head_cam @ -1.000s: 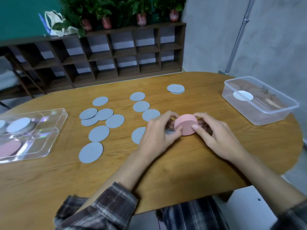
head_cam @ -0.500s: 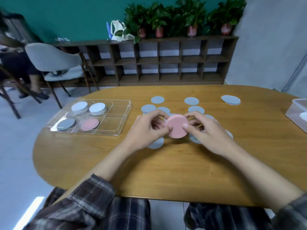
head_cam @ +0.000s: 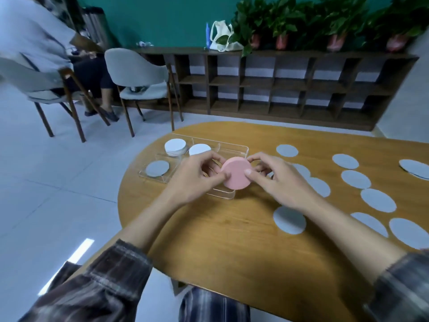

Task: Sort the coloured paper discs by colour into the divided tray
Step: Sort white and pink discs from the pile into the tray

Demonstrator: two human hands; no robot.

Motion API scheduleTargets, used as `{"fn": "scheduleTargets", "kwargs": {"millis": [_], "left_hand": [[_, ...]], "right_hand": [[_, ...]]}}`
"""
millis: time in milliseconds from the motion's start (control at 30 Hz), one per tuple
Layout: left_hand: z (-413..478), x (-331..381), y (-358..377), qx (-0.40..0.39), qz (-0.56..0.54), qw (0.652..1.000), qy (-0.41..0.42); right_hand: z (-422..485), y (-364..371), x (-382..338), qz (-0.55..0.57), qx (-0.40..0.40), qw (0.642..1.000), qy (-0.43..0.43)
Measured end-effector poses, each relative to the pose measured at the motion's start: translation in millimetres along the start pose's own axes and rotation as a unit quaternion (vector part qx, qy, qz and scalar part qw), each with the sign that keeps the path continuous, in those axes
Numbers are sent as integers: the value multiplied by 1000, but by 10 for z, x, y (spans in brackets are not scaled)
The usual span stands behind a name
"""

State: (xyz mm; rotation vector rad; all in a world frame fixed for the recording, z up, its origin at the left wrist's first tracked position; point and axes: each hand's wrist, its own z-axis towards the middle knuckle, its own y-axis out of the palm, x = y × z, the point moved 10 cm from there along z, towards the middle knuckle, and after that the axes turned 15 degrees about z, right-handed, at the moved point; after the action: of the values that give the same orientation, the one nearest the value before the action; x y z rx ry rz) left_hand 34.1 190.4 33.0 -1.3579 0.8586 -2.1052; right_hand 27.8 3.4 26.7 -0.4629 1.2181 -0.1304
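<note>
A stack of pink discs is held between both hands above the near right part of the clear divided tray. My left hand grips its left edge with thumb and fingers. My right hand pinches its right edge. In the tray, two white stacks fill far compartments and a grey disc lies in the near left one. Several grey discs lie loose on the wooden table to the right.
The table's rounded left edge is just beyond the tray. Behind it stand a grey chair, a seated person at far left, and a low dark shelf with potted plants on top.
Both hands carried the pink stack leftwards from the middle of the table to above the tray. The view swung left, so the clear box on the right is out of sight.
</note>
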Motion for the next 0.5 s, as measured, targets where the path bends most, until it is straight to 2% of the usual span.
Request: {"fn": "scheduleTargets", "kwargs": {"millis": [167, 267, 500], "left_hand": [[45, -591, -311, 10, -1, 998, -69], [67, -853, -503, 24, 50, 993, -101], [206, -1279, -582, -23, 140, 978, -152]], "right_hand": [[518, 479, 5, -2, -26, 1000, 16], [806, 732, 45, -5, -31, 999, 17], [1212, 1098, 219, -65, -57, 995, 49]]}}
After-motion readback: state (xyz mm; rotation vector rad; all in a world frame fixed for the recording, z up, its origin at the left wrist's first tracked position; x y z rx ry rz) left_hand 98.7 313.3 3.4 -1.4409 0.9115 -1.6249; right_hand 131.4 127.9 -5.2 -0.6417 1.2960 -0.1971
